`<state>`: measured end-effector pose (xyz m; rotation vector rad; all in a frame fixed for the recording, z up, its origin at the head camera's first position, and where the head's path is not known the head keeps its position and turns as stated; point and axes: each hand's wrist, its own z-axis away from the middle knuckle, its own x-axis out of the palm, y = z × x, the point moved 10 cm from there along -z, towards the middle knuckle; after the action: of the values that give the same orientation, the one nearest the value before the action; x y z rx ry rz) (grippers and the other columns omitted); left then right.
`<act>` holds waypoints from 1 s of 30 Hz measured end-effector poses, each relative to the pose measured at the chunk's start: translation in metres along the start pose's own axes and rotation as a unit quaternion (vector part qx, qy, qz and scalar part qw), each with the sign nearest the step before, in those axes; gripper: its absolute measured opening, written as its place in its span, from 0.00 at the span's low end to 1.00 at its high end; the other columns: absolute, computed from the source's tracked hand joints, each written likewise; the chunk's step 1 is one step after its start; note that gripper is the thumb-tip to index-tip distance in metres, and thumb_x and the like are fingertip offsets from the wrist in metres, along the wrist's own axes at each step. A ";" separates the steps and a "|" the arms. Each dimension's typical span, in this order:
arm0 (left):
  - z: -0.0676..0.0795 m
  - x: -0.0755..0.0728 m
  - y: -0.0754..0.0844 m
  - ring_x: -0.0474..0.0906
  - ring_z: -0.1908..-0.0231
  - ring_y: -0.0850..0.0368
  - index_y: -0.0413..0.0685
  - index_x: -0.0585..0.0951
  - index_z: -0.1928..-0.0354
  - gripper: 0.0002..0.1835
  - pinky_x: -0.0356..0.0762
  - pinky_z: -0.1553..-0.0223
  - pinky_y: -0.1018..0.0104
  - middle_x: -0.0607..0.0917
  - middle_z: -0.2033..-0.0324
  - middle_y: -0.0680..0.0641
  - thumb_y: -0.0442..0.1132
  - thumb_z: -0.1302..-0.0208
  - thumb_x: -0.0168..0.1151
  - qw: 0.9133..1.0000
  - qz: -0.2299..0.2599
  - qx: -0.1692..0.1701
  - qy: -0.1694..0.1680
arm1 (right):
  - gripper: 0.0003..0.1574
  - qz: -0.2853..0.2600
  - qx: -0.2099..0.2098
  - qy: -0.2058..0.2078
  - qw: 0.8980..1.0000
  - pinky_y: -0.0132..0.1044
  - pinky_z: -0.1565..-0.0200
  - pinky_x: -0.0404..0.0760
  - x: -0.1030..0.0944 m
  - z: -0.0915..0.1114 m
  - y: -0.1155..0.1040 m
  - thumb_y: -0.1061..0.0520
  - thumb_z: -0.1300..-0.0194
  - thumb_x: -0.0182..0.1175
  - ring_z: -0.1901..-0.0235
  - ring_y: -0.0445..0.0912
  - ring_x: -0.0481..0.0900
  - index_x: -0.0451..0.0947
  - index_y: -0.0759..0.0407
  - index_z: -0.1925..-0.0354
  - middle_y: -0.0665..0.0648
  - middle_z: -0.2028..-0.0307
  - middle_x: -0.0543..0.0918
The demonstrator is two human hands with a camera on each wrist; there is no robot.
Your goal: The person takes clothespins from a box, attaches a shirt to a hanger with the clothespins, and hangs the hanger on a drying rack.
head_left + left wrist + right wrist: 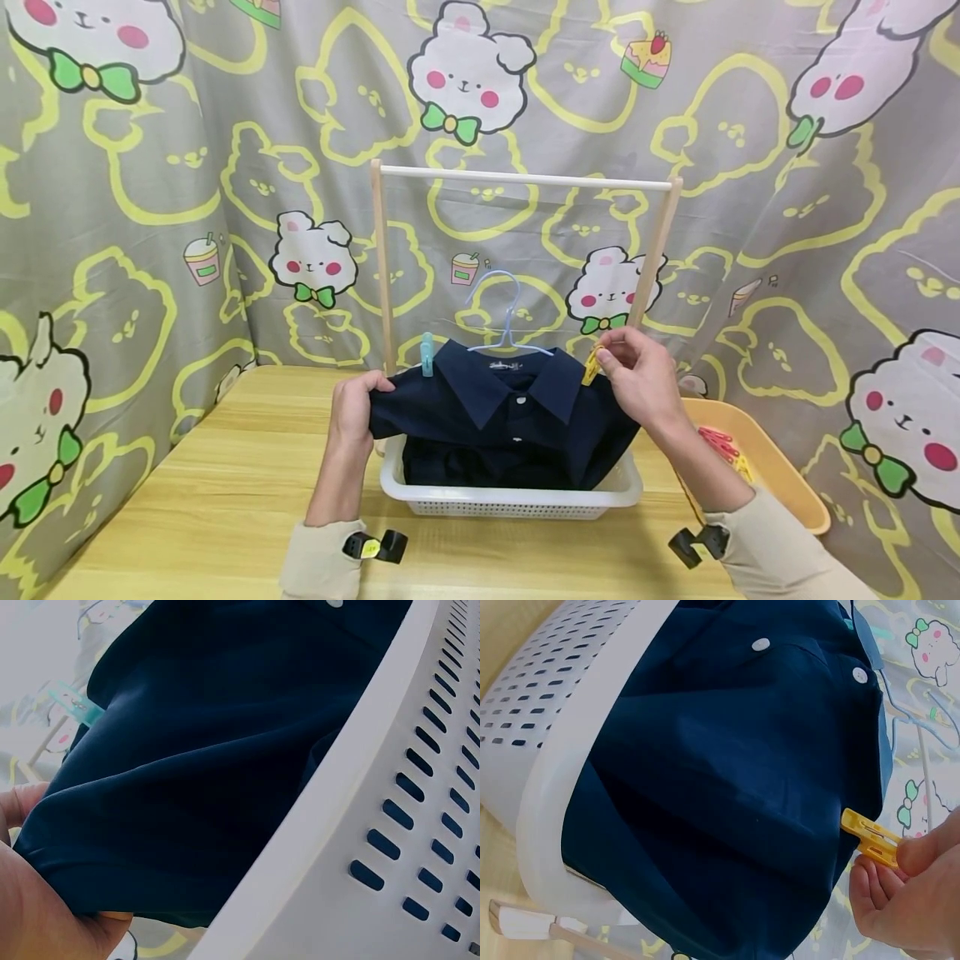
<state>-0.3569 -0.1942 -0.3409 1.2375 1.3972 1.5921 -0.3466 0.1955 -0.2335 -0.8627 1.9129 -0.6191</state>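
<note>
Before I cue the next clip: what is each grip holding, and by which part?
The left grip holds the dark blue shirt by its outer edge; the right grip pinches the yellow clothespin by the end away from the shirt.

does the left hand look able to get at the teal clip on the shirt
Likely yes: the teal clip stands near the left hand, nothing visibly blocking it, though that hand would probably have to release the shirt.

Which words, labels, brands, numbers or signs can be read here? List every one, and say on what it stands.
None can be read.
Neck label in the shirt: pale lettering, too small and blurred.
Yellow sticker on the left wrist camera: dark marks, too small.
Curtain: drawings, no words seen.
</note>
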 end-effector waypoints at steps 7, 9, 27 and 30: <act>0.001 -0.001 0.001 0.74 0.64 0.49 0.50 0.81 0.86 0.13 0.77 0.61 0.63 0.75 0.80 0.53 0.32 0.45 0.60 1.000 -0.006 -0.001 0.000 | 0.15 -0.004 0.000 -0.034 0.999 0.51 0.45 0.81 0.003 0.000 0.000 0.57 0.25 0.57 0.49 0.56 0.83 0.78 0.60 0.44 0.64 0.49 0.86; 0.000 -0.001 0.001 0.74 0.64 0.49 0.50 0.81 0.86 0.13 0.77 0.61 0.63 0.76 0.80 0.52 0.32 0.45 0.60 1.000 -0.007 -0.001 0.000 | 0.16 -0.009 0.001 -0.039 0.999 0.53 0.44 0.81 0.003 0.000 0.000 0.57 0.25 0.57 0.48 0.57 0.83 0.78 0.60 0.43 0.65 0.48 0.86; 0.002 -0.002 0.001 0.74 0.65 0.49 0.49 0.82 0.85 0.13 0.77 0.62 0.63 0.76 0.78 0.52 0.33 0.45 0.61 1.000 -0.007 -0.004 -0.001 | 0.21 -0.027 0.015 -0.062 0.998 0.57 0.40 0.78 0.003 0.001 0.002 0.52 0.24 0.55 0.43 0.59 0.81 0.76 0.59 0.38 0.66 0.44 0.84; 0.001 -0.002 0.001 0.74 0.64 0.49 0.49 0.82 0.85 0.12 0.77 0.62 0.62 0.76 0.77 0.52 0.33 0.45 0.60 1.000 -0.007 -0.005 -0.001 | 0.23 -0.022 0.017 -0.071 0.997 0.57 0.39 0.77 0.003 0.000 0.003 0.51 0.25 0.56 0.42 0.59 0.81 0.75 0.57 0.36 0.66 0.44 0.84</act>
<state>-0.3549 -0.1956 -0.3401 1.2215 1.3915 1.5863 -0.3480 0.1951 -0.2370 -0.9051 1.7558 -0.5994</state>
